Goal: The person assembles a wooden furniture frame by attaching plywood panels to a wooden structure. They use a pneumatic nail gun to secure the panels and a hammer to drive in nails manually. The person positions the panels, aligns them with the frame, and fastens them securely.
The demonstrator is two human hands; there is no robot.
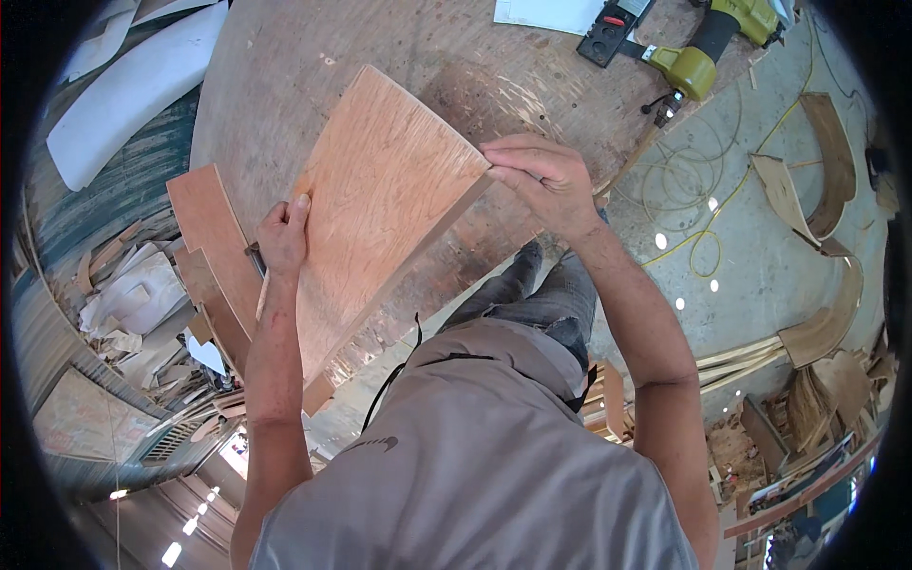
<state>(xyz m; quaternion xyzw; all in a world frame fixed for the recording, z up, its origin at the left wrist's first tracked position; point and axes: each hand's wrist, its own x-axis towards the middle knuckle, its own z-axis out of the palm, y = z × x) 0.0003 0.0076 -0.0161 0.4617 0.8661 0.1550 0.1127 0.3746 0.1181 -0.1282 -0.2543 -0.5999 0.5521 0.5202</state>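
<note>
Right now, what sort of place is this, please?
Probably a woodworking shop: a wooden panel, a green air tool on the worktable, and curved wooden pieces on the floor suggest it.

My head carries this view, a wide fisheye facing steeply down. From close above, it looks past my shirt (475, 465) onto the table (285, 47).

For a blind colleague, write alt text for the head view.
A person's left hand grips a wood-grained panel at a worktable; the right hand pinches its corner. A green pneumatic nailer lies at upper right.
</note>
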